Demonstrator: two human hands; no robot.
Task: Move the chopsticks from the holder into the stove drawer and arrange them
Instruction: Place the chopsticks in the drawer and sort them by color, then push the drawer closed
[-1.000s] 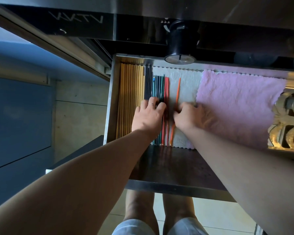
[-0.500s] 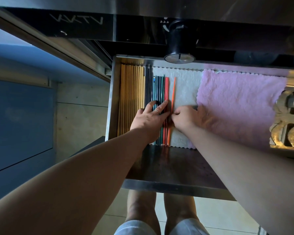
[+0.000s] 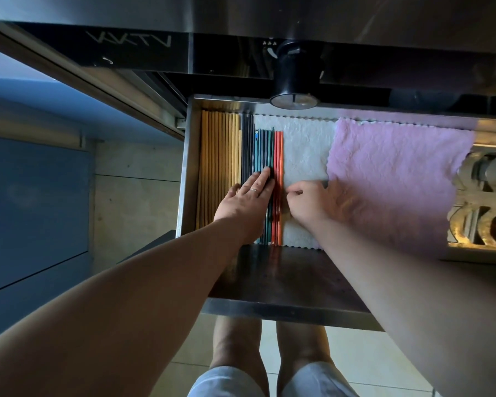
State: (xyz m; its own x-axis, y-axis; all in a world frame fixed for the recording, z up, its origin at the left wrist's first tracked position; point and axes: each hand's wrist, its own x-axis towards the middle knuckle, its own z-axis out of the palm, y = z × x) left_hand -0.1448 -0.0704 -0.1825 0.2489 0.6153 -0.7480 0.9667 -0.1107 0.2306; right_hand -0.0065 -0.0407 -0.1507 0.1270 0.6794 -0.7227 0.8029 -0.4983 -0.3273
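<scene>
In the open stove drawer (image 3: 187, 167), the chopsticks are lying side by side on a white liner (image 3: 304, 147): wooden chopsticks (image 3: 218, 156) against the left wall, then the teal chopsticks (image 3: 262, 147), then the orange chopsticks (image 3: 278, 150). The left hand (image 3: 242, 207) is pressing flat on the dark ones, fingers straight and together, seemingly pinning the row against rolling. The right hand (image 3: 312, 202) is working at the orange edge with fingers curled. Whether it is pinching one or only nudging it, I cannot tell. A pink cloth (image 3: 393, 179) is covering the right side.

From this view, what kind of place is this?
Probably a home kitchen: a stove knob above an open steel drawer holding sorted chopsticks and a pink cloth.
</scene>
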